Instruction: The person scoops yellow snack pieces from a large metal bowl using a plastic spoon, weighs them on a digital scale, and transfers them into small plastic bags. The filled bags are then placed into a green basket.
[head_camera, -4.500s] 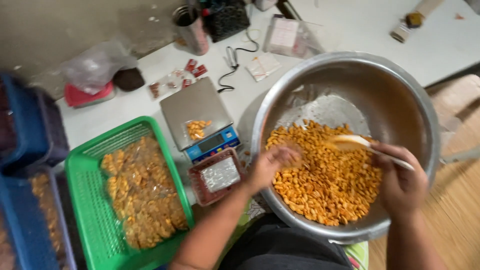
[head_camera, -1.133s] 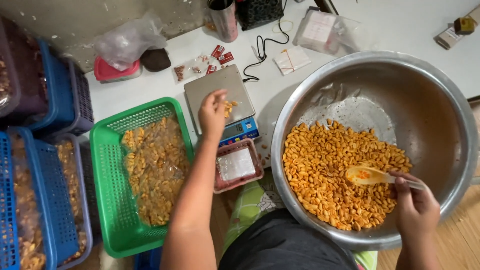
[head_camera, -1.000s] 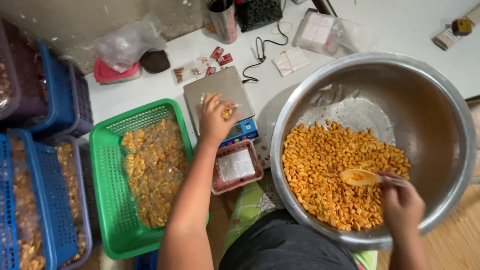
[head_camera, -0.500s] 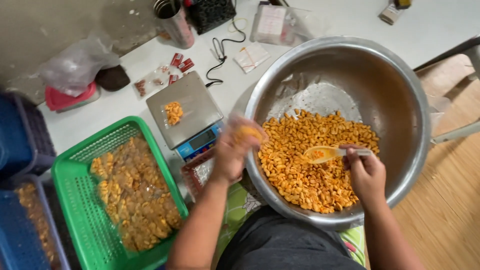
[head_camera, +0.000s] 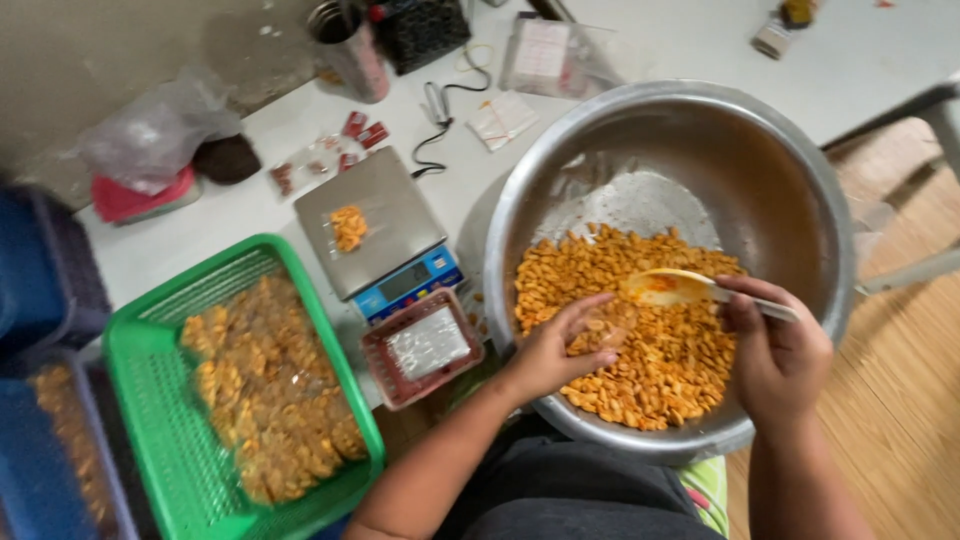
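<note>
Nearest: dark-clothed lap at bottom edge, cut off by the frame, w/ both forearms coming up from it. Left hand (head_camera: 560, 345) reaches over the near rim of the big steel bowl (head_camera: 800, 190), fingers cupped together on the orange snack pieces (head_camera: 650, 350); can't tell how much it has scooped, palm side is hidden. Right hand (head_camera: 780, 350) is closed round the handle of a pale spoon (head_camera: 670, 287), spoon bowl lying on the pile, handle end sticking out past the knuckles. Snack pieces fill the near half of the bowl; far wall bare w/ a crumpled clear plastic sheet, hard to read.

Left of bowl: small red tray (head_camera: 420, 350) w/ something pale in it, blurred. Green basket (head_camera: 150, 350) holds packed bags of the same snack, near corner cut off. Blue crates (head_camera: 50, 440) at left edge, mostly out of frame.

Further: digital scale (head_camera: 385, 230) w/ a small bag of snack (head_camera: 348, 228) on its plate. Beyond, on the white table (head_camera: 250, 210): black cable, small red packets, metal cup, clear bags – all smeared by motion blur.
</note>
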